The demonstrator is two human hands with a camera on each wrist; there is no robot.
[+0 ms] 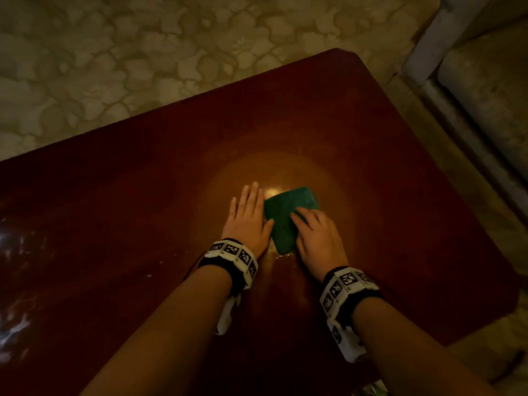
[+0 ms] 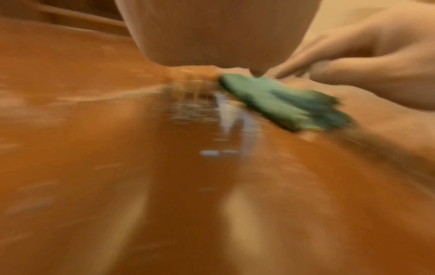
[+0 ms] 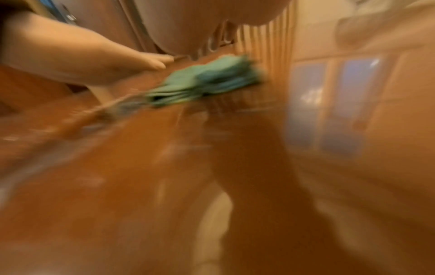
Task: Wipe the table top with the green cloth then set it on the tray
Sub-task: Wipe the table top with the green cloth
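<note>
Now, from the head view, the folded, nubby green cloth [image 1: 288, 215] lies flat mid-way across the glossy dark-red wooden table top [image 1: 143, 210], with the left hand [image 1: 248, 218] spread flat beside it, thumb touching its edge, and the right hand [image 1: 317, 238] pressing bent fingers onto its near corner, broad bare wood on every side out to the table's rounded corners. Left wrist view, blurred: cloth lying low on streaky, shiny wood. Right wrist view, blurred too: its layered folds show.
</note>
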